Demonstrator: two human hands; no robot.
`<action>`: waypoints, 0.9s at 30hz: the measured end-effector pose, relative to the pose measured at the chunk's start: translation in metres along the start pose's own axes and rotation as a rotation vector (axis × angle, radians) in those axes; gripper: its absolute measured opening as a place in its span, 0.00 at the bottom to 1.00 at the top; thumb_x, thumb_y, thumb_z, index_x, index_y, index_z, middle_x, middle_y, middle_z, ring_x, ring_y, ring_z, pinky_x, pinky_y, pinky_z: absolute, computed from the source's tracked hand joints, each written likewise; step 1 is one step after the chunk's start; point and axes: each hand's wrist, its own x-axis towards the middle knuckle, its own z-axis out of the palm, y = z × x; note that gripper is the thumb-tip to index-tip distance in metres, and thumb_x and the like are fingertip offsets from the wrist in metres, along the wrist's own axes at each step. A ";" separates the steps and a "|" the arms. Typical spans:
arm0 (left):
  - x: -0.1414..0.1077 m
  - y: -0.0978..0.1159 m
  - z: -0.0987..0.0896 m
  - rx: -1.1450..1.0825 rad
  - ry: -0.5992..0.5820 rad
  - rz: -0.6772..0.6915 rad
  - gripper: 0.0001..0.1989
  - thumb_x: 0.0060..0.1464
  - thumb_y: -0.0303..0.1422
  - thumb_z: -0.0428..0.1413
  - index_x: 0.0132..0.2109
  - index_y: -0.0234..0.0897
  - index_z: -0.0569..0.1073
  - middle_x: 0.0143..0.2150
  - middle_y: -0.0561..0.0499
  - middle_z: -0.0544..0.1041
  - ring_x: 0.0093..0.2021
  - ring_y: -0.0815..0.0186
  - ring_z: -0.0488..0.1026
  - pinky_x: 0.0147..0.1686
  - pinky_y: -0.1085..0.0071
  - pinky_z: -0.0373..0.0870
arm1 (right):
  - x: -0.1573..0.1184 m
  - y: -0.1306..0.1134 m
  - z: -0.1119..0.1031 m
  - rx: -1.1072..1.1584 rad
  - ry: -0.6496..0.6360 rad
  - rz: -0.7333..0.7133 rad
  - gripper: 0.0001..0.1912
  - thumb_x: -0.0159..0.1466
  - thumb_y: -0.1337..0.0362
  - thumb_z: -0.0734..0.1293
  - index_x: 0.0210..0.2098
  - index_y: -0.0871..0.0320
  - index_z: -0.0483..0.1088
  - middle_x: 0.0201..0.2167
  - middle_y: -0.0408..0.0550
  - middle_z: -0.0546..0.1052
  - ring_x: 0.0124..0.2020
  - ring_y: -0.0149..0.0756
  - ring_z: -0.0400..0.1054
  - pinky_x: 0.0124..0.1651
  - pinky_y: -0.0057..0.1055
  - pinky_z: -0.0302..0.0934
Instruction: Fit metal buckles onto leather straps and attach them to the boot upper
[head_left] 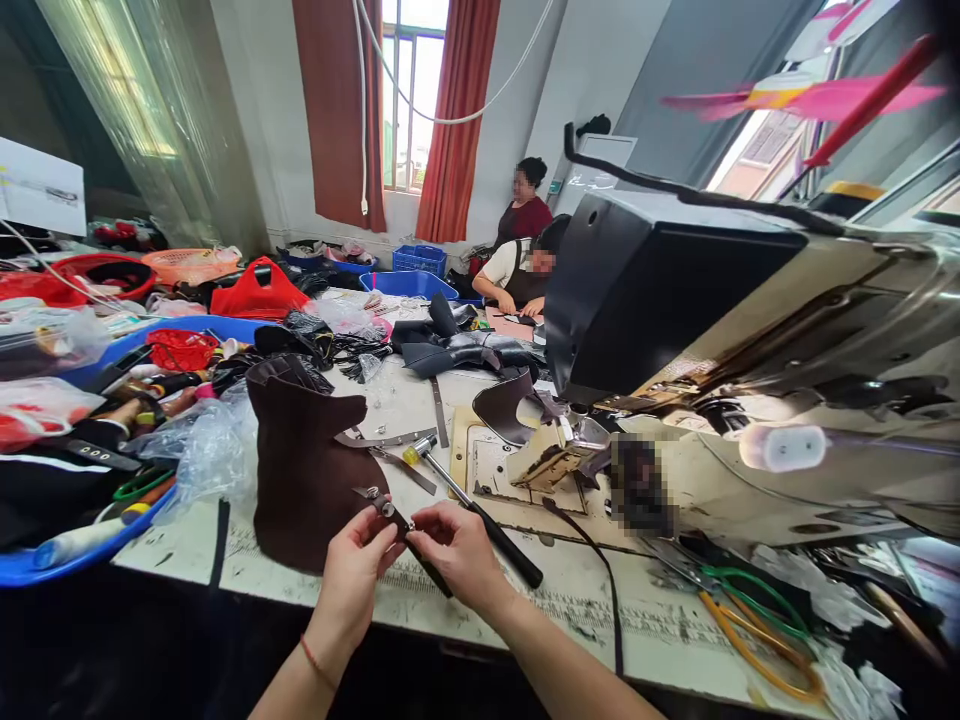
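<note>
A narrow dark brown strap point(397, 518) with small metal fittings runs between my two hands, over the front of the table. My left hand point(358, 552) pinches it near a round metal piece. At a second small metal fitting, the fingertips of my right hand point(454, 548) are closed on the strap. Just behind my left hand stands a dark brown leather boot upper point(300, 470), upright, with loose straps by its side. A hammer point(480, 510) with a yellow-tipped head and black handle lies behind my right hand.
An industrial sewing machine point(675, 300) looms on the right, with a curved leather piece point(504, 408) by its bed. Scissors point(757, 630) with orange and green handles lie front right. A blue tray point(161, 510) full of supplies fills the left. Two people sit beyond the table.
</note>
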 end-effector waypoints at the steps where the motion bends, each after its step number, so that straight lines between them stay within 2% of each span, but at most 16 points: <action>1: 0.000 -0.001 0.000 0.001 0.011 0.012 0.13 0.48 0.20 0.61 0.43 0.31 0.77 0.39 0.46 0.79 0.38 0.67 0.76 0.37 0.73 0.78 | 0.000 0.000 0.000 -0.036 0.010 -0.020 0.09 0.54 0.64 0.70 0.34 0.61 0.77 0.30 0.48 0.77 0.29 0.34 0.70 0.33 0.31 0.64; 6: 0.001 -0.004 -0.002 -0.002 0.059 0.045 0.17 0.39 0.22 0.67 0.41 0.31 0.77 0.38 0.47 0.80 0.36 0.67 0.76 0.34 0.74 0.78 | 0.002 0.002 0.000 -0.057 0.007 -0.005 0.09 0.54 0.64 0.70 0.33 0.62 0.76 0.28 0.49 0.78 0.29 0.34 0.71 0.33 0.30 0.64; 10: 0.001 -0.006 -0.003 -0.009 0.052 0.064 0.21 0.33 0.27 0.71 0.39 0.31 0.78 0.37 0.48 0.80 0.36 0.66 0.76 0.34 0.74 0.78 | 0.003 0.001 0.000 -0.053 -0.013 -0.011 0.08 0.55 0.63 0.69 0.33 0.61 0.76 0.29 0.49 0.78 0.29 0.35 0.71 0.33 0.31 0.65; 13: 0.000 -0.007 -0.004 -0.001 0.025 0.072 0.22 0.32 0.30 0.72 0.39 0.31 0.79 0.37 0.47 0.81 0.36 0.66 0.76 0.34 0.74 0.77 | 0.004 -0.001 0.000 -0.062 -0.006 -0.035 0.08 0.55 0.64 0.70 0.34 0.60 0.76 0.33 0.49 0.79 0.32 0.35 0.71 0.36 0.31 0.66; 17: -0.003 -0.006 -0.004 0.006 0.007 0.079 0.23 0.32 0.32 0.72 0.40 0.32 0.80 0.37 0.46 0.81 0.37 0.64 0.77 0.35 0.74 0.77 | 0.003 -0.002 0.001 -0.044 -0.015 -0.002 0.06 0.55 0.65 0.69 0.32 0.59 0.75 0.29 0.47 0.79 0.30 0.35 0.71 0.37 0.32 0.66; 21: -0.008 -0.006 -0.003 0.013 -0.014 0.091 0.23 0.33 0.33 0.72 0.41 0.32 0.80 0.37 0.46 0.82 0.37 0.63 0.78 0.35 0.74 0.77 | 0.001 -0.001 0.002 -0.072 -0.002 -0.032 0.05 0.54 0.66 0.69 0.31 0.59 0.73 0.28 0.46 0.78 0.30 0.35 0.70 0.36 0.31 0.65; 27: -0.013 -0.004 0.001 -0.005 0.014 0.094 0.24 0.32 0.33 0.72 0.41 0.32 0.80 0.37 0.45 0.82 0.36 0.63 0.78 0.34 0.73 0.77 | -0.001 -0.004 0.002 -0.063 0.004 -0.061 0.05 0.54 0.66 0.68 0.31 0.58 0.72 0.28 0.46 0.77 0.30 0.35 0.70 0.36 0.32 0.66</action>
